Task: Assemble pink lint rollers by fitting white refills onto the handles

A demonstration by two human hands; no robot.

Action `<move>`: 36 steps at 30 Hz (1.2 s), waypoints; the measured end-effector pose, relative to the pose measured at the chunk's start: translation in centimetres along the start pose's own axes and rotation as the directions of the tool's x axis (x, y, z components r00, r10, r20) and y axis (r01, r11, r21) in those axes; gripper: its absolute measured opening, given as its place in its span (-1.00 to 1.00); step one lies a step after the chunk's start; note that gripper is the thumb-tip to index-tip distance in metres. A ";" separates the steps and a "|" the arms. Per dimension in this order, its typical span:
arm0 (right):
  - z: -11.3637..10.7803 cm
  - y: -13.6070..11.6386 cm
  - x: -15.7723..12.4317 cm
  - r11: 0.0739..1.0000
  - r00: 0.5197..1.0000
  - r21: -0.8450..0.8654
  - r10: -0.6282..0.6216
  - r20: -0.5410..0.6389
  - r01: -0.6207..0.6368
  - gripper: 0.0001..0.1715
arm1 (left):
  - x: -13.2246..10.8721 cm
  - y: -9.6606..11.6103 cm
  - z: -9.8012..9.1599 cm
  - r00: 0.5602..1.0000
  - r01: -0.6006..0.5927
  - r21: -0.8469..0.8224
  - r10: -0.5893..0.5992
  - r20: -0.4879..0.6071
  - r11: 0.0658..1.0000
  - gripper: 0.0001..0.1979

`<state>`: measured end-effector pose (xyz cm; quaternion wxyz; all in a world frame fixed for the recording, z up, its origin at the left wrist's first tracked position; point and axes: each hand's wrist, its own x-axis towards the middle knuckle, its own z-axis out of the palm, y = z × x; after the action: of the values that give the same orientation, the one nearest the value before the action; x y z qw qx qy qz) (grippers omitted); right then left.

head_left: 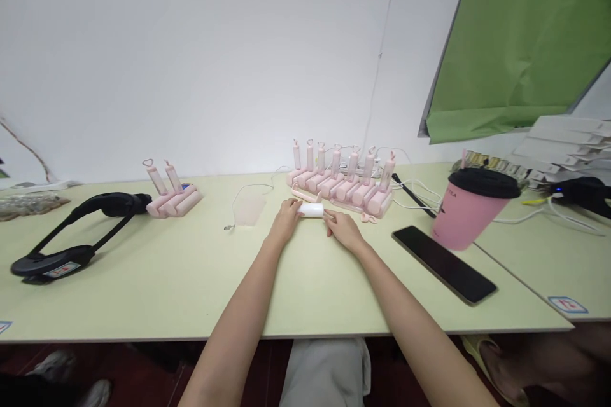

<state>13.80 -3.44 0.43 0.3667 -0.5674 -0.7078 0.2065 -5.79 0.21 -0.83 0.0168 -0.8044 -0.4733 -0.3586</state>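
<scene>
The left hand (pixel 285 221) and right hand (pixel 342 229) are gripping the white roll (pixel 311 210) on the desk (pixel 191 280), fingers closed on its ends. Pink rollers (pixel 341 184) are standing at one o'clock. The step likely needs a steady grip at both ends.

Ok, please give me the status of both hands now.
Left hand and right hand grip small white cylindrical roll, one per end. Row of pink plastic rollers close behind it.

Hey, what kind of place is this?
Probably a small assembly or packing workbench: identical pink plastic handled gadgets stand in a row on the pale green table, flat white cartons are stacked at far right, and the left hand and right hand hold a small white roll.
</scene>
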 end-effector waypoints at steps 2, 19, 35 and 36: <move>-0.8 0.3 0.1 0.992 0.989 -0.126 -0.041 -0.142 0.023 -0.64 | 0.1 -0.5 -0.1 1.000 0.020 -0.003 -0.020 -0.005 1.000 -0.69; -1.8 1.9 0.4 0.900 0.987 -0.419 0.062 -0.146 -0.119 -0.63 | 0.1 0.2 -2.7 0.967 -0.005 0.184 0.051 -0.251 0.983 -0.58; -1.7 1.2 0.6 0.949 0.988 0.297 -0.137 0.068 0.111 -0.57 | 0.3 2.4 -0.9 0.949 -0.225 0.178 0.173 0.265 0.958 -0.77; -1.7 1.3 0.7 0.969 0.987 0.208 -0.148 0.054 0.134 -0.68 | 0.3 2.5 -0.9 0.949 -0.230 0.180 0.180 0.258 0.956 -0.77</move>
<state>15.86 -2.67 0.84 0.4121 -0.4675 -0.7337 0.2709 -4.30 -1.26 0.75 0.0813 -0.8804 -0.4202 -0.2041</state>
